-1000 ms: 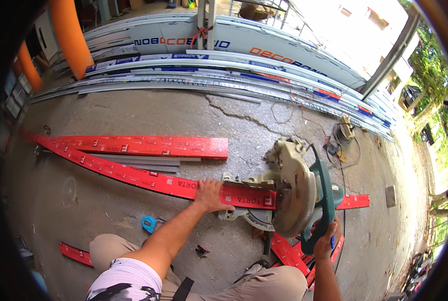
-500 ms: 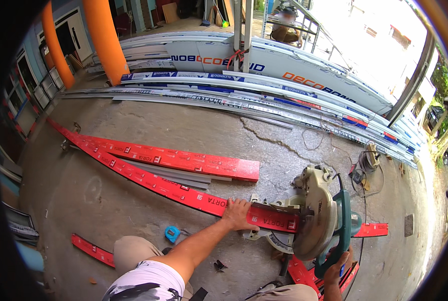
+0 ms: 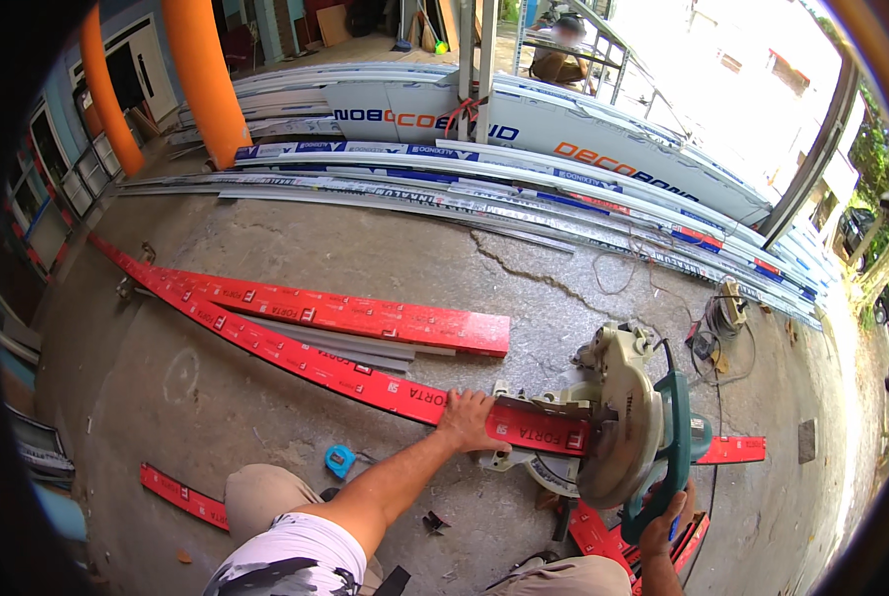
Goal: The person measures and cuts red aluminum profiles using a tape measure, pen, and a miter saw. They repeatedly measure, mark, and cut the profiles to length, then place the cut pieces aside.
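A long red-wrapped metal profile (image 3: 295,360) lies across the concrete floor and runs under a mitre saw (image 3: 618,427). My left hand (image 3: 467,419) presses flat on the profile just left of the saw base. My right hand (image 3: 663,524) grips the saw's green handle (image 3: 668,467), with the blade guard lowered toward the profile. A short red end (image 3: 730,450) sticks out right of the saw.
A second red profile (image 3: 365,316) and grey strips (image 3: 340,343) lie behind. A blue tape measure (image 3: 340,460) sits by my knee, a short red offcut (image 3: 181,496) at left, more offcuts (image 3: 603,536) under the saw. Stacked white profiles (image 3: 524,189), orange columns (image 3: 206,79), cables (image 3: 708,343).
The view has tilted so the saw and profile sit lower right in frame. Both hands keep the same hold on profile and saw handle.
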Action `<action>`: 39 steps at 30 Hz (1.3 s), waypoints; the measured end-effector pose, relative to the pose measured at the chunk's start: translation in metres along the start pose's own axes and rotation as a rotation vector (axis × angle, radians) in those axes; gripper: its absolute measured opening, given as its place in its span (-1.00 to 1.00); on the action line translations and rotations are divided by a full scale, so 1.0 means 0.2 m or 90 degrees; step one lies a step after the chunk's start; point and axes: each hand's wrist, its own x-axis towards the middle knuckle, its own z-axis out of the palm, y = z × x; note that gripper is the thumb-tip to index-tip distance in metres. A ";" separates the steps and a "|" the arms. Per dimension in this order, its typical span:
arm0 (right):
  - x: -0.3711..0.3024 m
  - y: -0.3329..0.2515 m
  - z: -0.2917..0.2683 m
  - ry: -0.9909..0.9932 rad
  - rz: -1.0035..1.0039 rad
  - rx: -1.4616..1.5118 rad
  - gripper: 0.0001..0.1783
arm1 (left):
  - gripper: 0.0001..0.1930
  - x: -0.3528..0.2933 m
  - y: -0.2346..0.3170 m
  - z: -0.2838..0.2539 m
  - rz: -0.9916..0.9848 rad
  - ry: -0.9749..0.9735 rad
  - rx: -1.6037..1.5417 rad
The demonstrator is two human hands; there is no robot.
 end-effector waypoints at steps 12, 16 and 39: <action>-0.05 0.10 0.03 0.007 -0.040 0.012 -0.10 | 0.25 0.00 0.00 -0.02 0.006 -0.005 0.001; 0.00 -0.05 0.06 -0.007 -0.024 0.071 -0.11 | 0.23 0.01 0.01 -0.02 -0.008 -0.020 0.019; 0.65 1.67 -0.38 0.402 0.391 -0.272 -0.05 | -0.29 -0.63 -0.73 -0.60 0.200 -0.232 0.226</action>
